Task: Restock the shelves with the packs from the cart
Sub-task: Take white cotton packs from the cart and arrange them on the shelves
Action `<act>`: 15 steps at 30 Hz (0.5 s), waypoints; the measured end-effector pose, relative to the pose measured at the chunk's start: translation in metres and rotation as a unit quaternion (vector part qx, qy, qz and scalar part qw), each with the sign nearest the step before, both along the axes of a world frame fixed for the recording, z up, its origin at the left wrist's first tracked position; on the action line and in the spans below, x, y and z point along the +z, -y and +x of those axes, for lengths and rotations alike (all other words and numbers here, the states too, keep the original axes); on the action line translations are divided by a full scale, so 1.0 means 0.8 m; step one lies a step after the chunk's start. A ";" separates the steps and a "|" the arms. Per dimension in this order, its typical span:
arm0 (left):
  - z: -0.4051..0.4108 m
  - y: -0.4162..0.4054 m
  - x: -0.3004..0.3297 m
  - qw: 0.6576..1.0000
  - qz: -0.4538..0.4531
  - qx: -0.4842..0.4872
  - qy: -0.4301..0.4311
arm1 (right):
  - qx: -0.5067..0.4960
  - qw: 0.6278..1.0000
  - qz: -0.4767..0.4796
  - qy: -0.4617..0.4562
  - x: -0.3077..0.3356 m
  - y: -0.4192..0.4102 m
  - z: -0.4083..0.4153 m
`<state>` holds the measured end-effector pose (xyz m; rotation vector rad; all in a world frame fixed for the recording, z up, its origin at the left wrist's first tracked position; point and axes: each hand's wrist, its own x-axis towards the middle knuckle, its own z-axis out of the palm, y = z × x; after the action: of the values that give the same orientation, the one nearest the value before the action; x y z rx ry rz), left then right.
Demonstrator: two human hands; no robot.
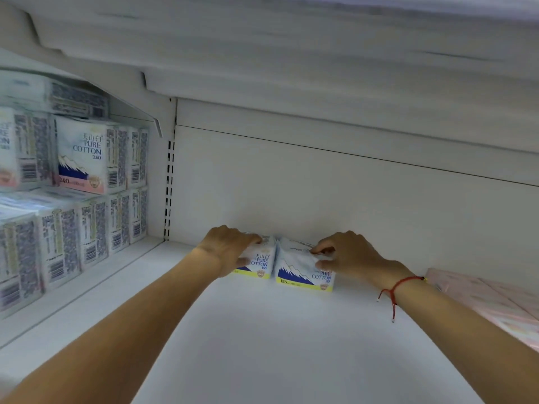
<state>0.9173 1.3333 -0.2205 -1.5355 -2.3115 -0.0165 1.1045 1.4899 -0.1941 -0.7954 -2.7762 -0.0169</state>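
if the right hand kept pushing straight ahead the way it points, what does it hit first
Likely the shelf's white back panel, right behind the pack the right hand grips. Nothing else shows in between, though the gap's depth is unclear.

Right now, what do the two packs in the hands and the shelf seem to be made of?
The two packs look wrapped in thin glossy plastic film: printed, slightly creased under the fingers; contents probably soft cotton, as printed. The shelf looks like white painted metal, smooth and matte, though this is uncertain.
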 end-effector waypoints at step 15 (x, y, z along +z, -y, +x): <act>-0.010 -0.012 -0.009 0.998 0.036 -0.024 0.048 | -0.035 0.998 0.036 -0.034 -0.011 0.009 -0.015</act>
<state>0.9092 1.3425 -0.2279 -1.5856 -2.3190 -0.1883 1.0928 1.4825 -0.2030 -0.8571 -2.6666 -0.0998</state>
